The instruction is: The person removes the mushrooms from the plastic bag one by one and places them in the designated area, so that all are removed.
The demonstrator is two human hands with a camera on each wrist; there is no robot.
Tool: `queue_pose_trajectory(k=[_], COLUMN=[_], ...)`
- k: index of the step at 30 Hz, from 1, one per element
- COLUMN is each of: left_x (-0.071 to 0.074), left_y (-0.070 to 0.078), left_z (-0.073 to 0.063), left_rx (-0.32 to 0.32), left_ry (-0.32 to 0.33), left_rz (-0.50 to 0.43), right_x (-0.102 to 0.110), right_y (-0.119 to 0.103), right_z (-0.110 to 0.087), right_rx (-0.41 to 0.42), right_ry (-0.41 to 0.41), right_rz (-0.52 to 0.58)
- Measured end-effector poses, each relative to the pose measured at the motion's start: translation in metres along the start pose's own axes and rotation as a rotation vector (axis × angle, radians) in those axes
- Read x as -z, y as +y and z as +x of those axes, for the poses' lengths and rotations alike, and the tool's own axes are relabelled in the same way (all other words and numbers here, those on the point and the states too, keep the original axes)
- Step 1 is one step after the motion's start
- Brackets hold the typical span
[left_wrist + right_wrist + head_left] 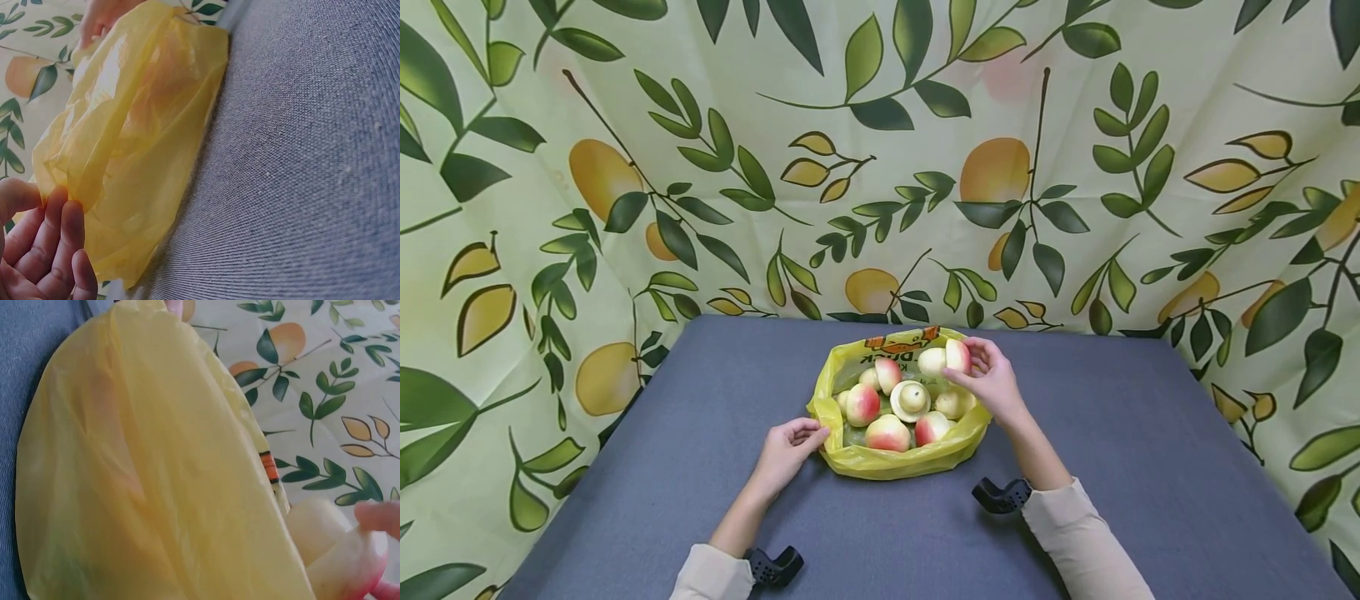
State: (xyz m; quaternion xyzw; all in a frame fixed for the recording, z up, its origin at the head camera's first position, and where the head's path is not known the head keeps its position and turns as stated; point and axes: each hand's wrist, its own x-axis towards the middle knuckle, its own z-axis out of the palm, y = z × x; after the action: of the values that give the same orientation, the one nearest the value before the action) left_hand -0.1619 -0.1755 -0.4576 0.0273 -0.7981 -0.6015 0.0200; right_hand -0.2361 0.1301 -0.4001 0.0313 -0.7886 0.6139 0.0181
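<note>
A yellow plastic bag point(892, 467) with its rim spread open sits on the table, dark print on its far inner side. Inside lie several mushrooms with cream-and-red caps and thick pale stems; one mushroom point(912, 400) shows its round underside. My right hand point(992, 379) holds another mushroom point(942, 358) by its cap at the bag's far right rim, its stem pointing left over the opening. In the right wrist view, this mushroom point(344, 562) is partly behind the bag. Between thumb and fingers, my left hand point(47, 244) pinches the bag's left rim.
The bag stands near the middle of a blue-grey cloth-covered table point(737, 358). Behind and beside the table hangs a cloth point(880, 167) printed with leaves and orange fruit. A black wrist mount point(775, 568) sits on each forearm.
</note>
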Motion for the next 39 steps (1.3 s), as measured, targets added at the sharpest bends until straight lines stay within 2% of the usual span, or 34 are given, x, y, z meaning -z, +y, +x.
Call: queue_pose_trajectory(k=[17,27,34,39], left_x=[0.0,0.001,0.003,0.006], left_y=[0.0,0.001,0.006,0.003], left_z=[-0.001,-0.002,0.0,0.003], left_rx=[-0.014,-0.004,-0.049,-0.06], left_ry=[-0.02,-0.002,0.001,-0.001], left_rz=[-0.01,-0.004,-0.001,0.01], right_x=[-0.009,-0.007,-0.003,0.001], right_y=[0.005,0.006,-0.001,0.0], right_z=[0.002,-0.002,-0.008,-0.012], right_rx=[0.0,0.019,0.053,0.075], right_ry=[-0.028,-0.057,-0.041,-0.038], right_rz=[-0.016,-0.013,-0.02,0.002])
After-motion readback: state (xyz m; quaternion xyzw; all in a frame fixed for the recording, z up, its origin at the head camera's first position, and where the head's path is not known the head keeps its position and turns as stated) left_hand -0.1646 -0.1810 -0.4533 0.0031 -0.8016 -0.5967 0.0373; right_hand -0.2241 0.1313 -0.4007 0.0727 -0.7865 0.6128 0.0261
